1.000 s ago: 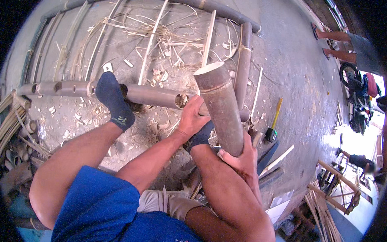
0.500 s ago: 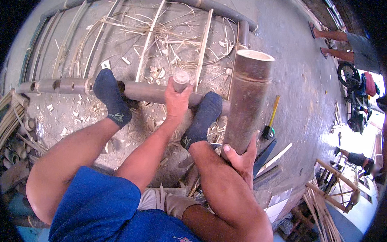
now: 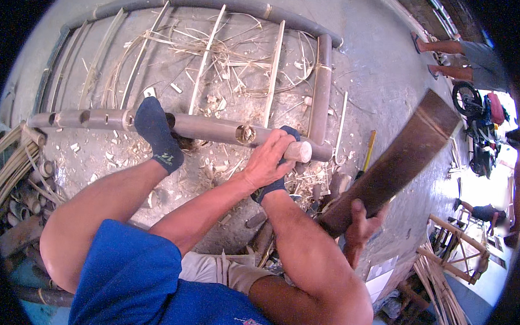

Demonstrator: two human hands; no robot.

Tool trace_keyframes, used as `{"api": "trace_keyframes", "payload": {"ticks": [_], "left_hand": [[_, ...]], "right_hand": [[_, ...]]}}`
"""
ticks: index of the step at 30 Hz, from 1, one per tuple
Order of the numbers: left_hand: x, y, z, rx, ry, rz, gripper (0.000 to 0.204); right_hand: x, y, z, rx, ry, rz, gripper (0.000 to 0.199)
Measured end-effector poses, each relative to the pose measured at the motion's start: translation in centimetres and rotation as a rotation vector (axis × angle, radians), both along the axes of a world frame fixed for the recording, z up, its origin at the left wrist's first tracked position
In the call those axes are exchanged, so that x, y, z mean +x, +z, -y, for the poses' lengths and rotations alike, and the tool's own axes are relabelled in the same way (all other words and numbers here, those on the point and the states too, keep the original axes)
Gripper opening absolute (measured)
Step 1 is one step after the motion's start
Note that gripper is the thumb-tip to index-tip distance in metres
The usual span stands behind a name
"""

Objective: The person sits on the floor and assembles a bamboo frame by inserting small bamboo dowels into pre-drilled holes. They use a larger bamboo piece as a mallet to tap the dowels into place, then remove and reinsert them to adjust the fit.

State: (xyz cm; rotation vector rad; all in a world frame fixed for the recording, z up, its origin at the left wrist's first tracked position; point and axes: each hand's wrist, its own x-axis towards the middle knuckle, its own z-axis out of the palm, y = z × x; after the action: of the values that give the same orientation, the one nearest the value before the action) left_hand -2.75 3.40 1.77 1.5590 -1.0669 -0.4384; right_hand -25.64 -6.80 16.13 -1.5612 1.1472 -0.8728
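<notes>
My left hand [image 3: 269, 161] is closed around a short round wooden rod [image 3: 298, 152] with a pale end, just above my right sock [image 3: 272, 189]. Under my socked feet lies a dark bamboo pole [image 3: 207, 126] with several holes cut in it. One round hole [image 3: 245, 134] with a pale rim shows to the left of that hand. On the right, my right hand [image 3: 364, 224] grips the lower end of a thick brown bamboo section [image 3: 399, 159], which tilts up and to the right. My left foot [image 3: 156, 130] rests on the pole.
Thin pale slats [image 3: 206, 57] cross from the pole to a far dark pole [image 3: 219, 5]. Shavings and curled strips litter the floor between them. A tape measure's yellow blade [image 3: 370, 149] shows beside the bamboo section. Bundled sticks [image 3: 11, 159] lie left; another person's legs [image 3: 447, 60] show far right.
My left hand has moved right with the rod, uncovering the hole in the pole. The bamboo section has swung from near upright to a tilt toward the right.
</notes>
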Motion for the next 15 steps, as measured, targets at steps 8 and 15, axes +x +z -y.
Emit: {"api": "trace_keyframes", "payload": {"ticks": [8,15], "left_hand": [[0.6,2.5,-2.5,-0.06,-0.084,0.248,0.053],[1.0,1.6,-4.0,-0.094,-0.219,0.4,0.063]], "right_hand": [[-9.9,17.2,-1.5,-0.788,-0.201,-0.138,0.095],[-13.3,23.9,-11.6,-0.749,-0.215,-0.063,0.088]]}}
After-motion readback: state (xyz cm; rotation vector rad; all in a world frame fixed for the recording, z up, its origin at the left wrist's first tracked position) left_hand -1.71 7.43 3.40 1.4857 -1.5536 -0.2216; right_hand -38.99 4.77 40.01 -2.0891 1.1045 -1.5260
